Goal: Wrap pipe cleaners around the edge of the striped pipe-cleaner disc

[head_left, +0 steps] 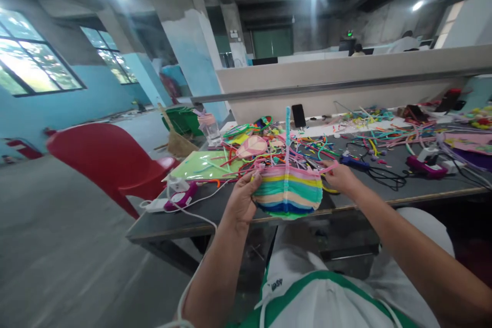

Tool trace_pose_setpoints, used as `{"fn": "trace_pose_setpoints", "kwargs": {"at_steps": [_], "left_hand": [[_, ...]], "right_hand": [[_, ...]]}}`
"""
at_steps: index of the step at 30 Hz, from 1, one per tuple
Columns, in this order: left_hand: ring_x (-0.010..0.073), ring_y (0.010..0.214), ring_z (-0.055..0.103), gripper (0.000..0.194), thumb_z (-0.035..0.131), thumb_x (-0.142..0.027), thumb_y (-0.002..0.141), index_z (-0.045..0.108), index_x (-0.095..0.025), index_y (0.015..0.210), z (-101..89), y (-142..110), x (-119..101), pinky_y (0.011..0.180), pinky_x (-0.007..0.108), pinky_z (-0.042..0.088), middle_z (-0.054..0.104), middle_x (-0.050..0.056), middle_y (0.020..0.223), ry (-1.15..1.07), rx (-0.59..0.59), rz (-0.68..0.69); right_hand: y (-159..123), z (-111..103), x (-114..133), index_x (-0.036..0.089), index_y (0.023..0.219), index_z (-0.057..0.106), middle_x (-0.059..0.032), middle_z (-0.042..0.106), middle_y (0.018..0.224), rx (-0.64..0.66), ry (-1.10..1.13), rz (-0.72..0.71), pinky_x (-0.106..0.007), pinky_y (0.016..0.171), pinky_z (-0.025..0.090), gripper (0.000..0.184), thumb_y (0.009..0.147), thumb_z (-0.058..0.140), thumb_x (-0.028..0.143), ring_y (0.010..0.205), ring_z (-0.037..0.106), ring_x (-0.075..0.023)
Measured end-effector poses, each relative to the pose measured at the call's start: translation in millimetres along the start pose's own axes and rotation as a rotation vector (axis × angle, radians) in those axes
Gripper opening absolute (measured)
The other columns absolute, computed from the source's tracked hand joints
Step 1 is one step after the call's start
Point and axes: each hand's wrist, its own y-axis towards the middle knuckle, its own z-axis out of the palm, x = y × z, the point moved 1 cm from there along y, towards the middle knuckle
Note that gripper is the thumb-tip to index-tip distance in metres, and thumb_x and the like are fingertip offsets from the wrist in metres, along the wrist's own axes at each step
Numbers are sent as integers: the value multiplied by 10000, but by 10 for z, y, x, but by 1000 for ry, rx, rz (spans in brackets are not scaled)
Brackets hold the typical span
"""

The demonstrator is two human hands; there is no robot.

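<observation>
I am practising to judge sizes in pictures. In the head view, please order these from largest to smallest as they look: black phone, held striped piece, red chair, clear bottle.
1. Red chair
2. Striped piece
3. Clear bottle
4. Black phone
This is apparent size only.

Head-height view, forward and down
</observation>
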Motion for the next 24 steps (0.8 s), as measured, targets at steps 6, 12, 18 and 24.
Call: {"fn": "trace_pose_setpoints", "kwargs": {"at_steps": [6, 12, 18, 24], "left_hand": [[187, 693, 688, 278, 819, -229, 583, 719, -159, 833, 43, 12, 249, 676, 296, 562, 736, 46, 782, -23, 7, -53], [209, 696, 693, 312, 796, -277, 628, 700, -143, 892, 228, -73, 505, 720, 350, 563, 730, 64, 779, 38, 93, -147], [255, 1005, 641, 469, 619, -378, 806, 565, -210, 1240, 183, -119, 448, 837, 377, 535, 637, 117, 1179, 324, 210, 106], [298, 1319, 371, 431, 557, -182, 827, 573, -267, 1249, 29, -217, 303, 1095, 452, 305, 393, 76, 1450, 1259, 537, 1030]], "right_hand": [[-640, -71, 307, 216, 1173, 618, -49, 696, 1055, 338, 1033, -72, -346, 891, 463, 456, 722, 581, 157, 954, 645, -200], [-922, -65, 346, 161, 928, 724, -60, 730, 855, 180, 1173, 40, -307, 765, 499, 249, 757, 684, 338, 763, 669, -177], [-984, -168, 261, 156, 753, 732, -37, 712, 678, 46, 1304, 204, -258, 602, 499, 238, 673, 754, 379, 577, 641, -147], [-1019, -217, 299, 138, 768, 715, -52, 715, 702, 68, 1395, 282, -260, 651, 519, 222, 686, 752, 341, 612, 655, -151]]}}
